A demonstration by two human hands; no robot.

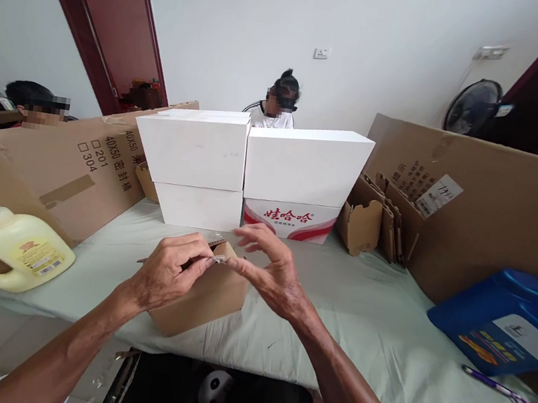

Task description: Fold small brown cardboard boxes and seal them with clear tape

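A small brown cardboard box [206, 303] stands near the front edge of the cloth-covered table, its top partly open. My left hand [172, 266] is closed in a pinch above the box. Between its thumb and forefinger is a small clear, shiny strip [219, 259], which looks like tape or plastic film. Facing it from the right, my right hand [273, 271] has its fingers spread from the thumb. The right thumb tip is close to the strip; whether it touches cannot be made out. Both hands hide part of the box's top.
White boxes [190, 149] are stacked behind the brown box. A yellow detergent bottle [19, 252] lies left; a blue jug [508, 325] and purple-handled tool [498, 391] lie right. Folded cardboard pieces [367, 223] lean against a large carton panel [489, 214]. Two people sit beyond.
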